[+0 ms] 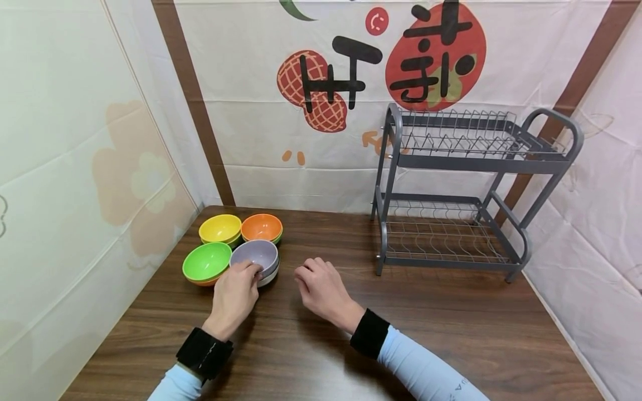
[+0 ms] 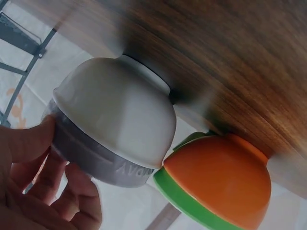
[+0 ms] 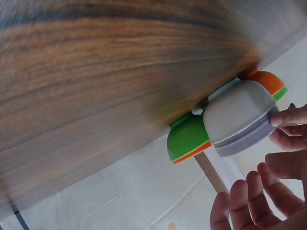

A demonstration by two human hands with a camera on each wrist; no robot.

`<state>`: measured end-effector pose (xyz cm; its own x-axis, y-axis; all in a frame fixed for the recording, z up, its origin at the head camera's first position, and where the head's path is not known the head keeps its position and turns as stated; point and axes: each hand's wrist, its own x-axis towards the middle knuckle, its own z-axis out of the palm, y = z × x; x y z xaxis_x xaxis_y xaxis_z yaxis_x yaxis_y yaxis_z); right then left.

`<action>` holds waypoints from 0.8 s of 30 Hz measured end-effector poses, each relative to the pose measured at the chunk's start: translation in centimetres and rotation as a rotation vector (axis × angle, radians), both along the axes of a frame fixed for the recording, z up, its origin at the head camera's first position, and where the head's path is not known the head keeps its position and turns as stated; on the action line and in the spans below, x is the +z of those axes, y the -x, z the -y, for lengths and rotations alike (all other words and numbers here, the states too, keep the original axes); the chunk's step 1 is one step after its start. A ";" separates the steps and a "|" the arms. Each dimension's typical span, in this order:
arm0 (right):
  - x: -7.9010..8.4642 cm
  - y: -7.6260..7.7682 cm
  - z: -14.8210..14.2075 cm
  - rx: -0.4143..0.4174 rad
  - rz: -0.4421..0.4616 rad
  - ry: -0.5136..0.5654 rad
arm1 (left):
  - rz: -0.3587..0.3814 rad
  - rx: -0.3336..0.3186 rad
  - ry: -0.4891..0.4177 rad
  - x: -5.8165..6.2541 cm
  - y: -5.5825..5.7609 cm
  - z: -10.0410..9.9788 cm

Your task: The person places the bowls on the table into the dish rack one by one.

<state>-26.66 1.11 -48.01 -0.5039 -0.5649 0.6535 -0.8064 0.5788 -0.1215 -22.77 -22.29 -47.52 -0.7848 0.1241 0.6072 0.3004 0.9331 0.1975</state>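
Observation:
With its thumb outside the rim and its fingers at the inner side, my left hand (image 1: 234,298) pinches a greyish-purple bowl (image 1: 257,252). That bowl sits nested in a white bowl (image 2: 115,110), which stands on the table. To the right of this stack, my right hand (image 1: 325,287) hovers over the table with fingers loosely bent and nothing in them. Left of the stack, a green bowl (image 1: 207,260) rests in an orange lower bowl (image 2: 220,177). Behind are a yellow bowl (image 1: 220,227) and an orange bowl (image 1: 262,226), each stacked on a green one.
A grey two-tier dish rack (image 1: 451,161) with wire shelves stands at the back right of the brown wooden table (image 1: 321,356). Printed white cloth (image 1: 251,156) hangs behind the table and along both sides.

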 end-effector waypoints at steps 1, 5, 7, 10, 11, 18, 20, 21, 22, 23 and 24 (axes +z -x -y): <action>0.0 0.0 0.0 -0.002 0.002 0.005 | -0.012 -0.001 -0.005 -0.1 0.0 0.1; 0.2 0.0 0.1 -0.002 0.008 0.018 | -0.057 -0.009 -0.020 -0.5 0.2 0.4; 0.3 0.0 0.1 -0.003 0.015 0.017 | -0.080 -0.013 -0.022 -0.7 0.2 0.5; 0.4 0.1 0.0 -0.008 0.014 0.013 | -0.115 -0.025 -0.024 -0.8 0.2 0.6; 0.5 0.1 -0.1 -0.012 0.012 0.013 | -0.128 -0.030 -0.025 -0.9 0.2 0.5; 1.3 0.5 -0.8 -0.020 -0.013 0.054 | -0.214 -0.077 -0.036 -0.1 0.2 -0.3; 1.6 0.6 -1.1 -0.021 -0.019 0.068 | -0.229 -0.091 -0.039 0.3 0.1 -0.8; 1.8 0.6 -1.3 -0.021 -0.024 0.075 | -0.233 -0.099 -0.039 0.5 0.1 -1.1; 1.9 0.7 -1.4 -0.024 -0.027 0.081 | -0.234 -0.105 -0.041 0.7 0.0 -1.3; 2.0 0.8 -1.6 -0.027 -0.027 0.087 | -0.238 -0.113 -0.045 0.8 -0.1 -1.6; 2.1 0.8 -1.8 -0.033 -0.029 0.093 | -0.239 -0.121 -0.050 1.0 -0.1 -1.9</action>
